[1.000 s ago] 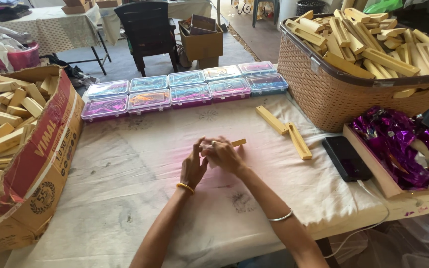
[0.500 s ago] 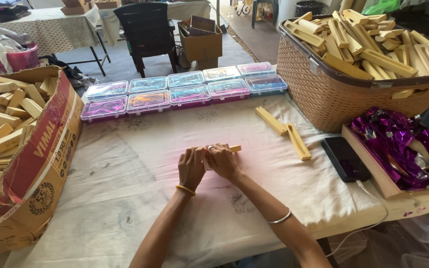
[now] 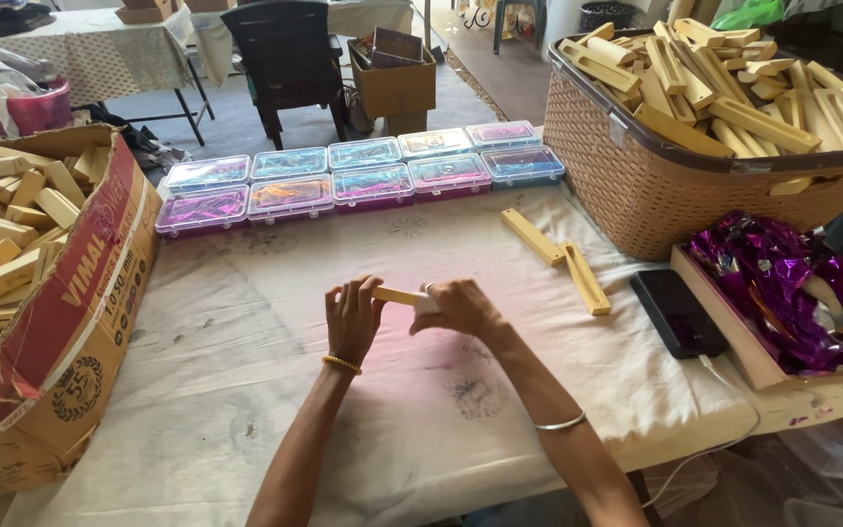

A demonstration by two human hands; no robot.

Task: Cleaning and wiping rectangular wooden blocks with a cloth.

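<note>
both hands meet at table centre on one small pale wooden stick (image 3: 397, 295). left hand (image 3: 353, 320) curled around its left end, fingers closed, thumb side up. right hand (image 3: 459, 306) clamped on the other end, knuckles over it, so that end is mostly hidden. stick sits horizontal, just above the white cloth (image 3: 246, 390), bridging the two grips. neither hand is open; no free fingers to catch anything.

risks, as a judgement: stick is thin and gripped only at the ends, so too much bend or twist could snap it or pop it out of one grip. if it slips it lands on the cloth, low harm. elbows are close to the table edge; a wide right-arm sweep could knock the black phone (image 3: 677, 312) or the two loose wooden pieces (image 3: 558, 256) just beyond the right hand.

further out: wicker basket (image 3: 675, 185) heaped with wooden sticks at right, tray of purple foil (image 3: 782, 283) beside the phone, row of clear plastic boxes (image 3: 353, 176) along the far edge, cardboard box (image 3: 60, 322) of sticks at left.
</note>
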